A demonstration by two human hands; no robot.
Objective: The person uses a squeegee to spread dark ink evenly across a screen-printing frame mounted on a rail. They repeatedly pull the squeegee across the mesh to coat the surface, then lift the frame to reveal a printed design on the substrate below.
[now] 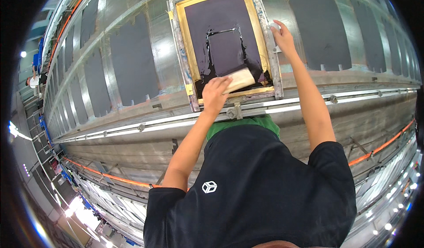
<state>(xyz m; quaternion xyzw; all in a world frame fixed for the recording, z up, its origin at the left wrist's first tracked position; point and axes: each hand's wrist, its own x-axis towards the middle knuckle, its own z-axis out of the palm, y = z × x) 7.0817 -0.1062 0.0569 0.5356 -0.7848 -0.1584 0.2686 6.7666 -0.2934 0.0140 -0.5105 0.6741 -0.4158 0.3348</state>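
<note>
A screen printing frame [269, 49] lies in front of me, its inner border lined with yellow tape. Black ink [210, 49] is smeared on the dark mesh and pooled at the near end, roughly outlining a rectangle. My left hand [215, 92] is closed around the wooden handle of a squeegee [240, 80]. The squeegee sits at a slant at the near end of the mesh, its blade edge against the ink. My right hand [284, 39] grips the right side of the frame with thumb and fingers, at a small pale part there; the other fingertips are partly hidden.
Beneath the frame runs a long metal table [163, 49], with dark grey fabric panels [132, 58] on both sides. A metal rail [304, 108] with bolts follows its near edge, close to my body. An orange cable [110, 177] runs below. Another person [33, 81] is far left.
</note>
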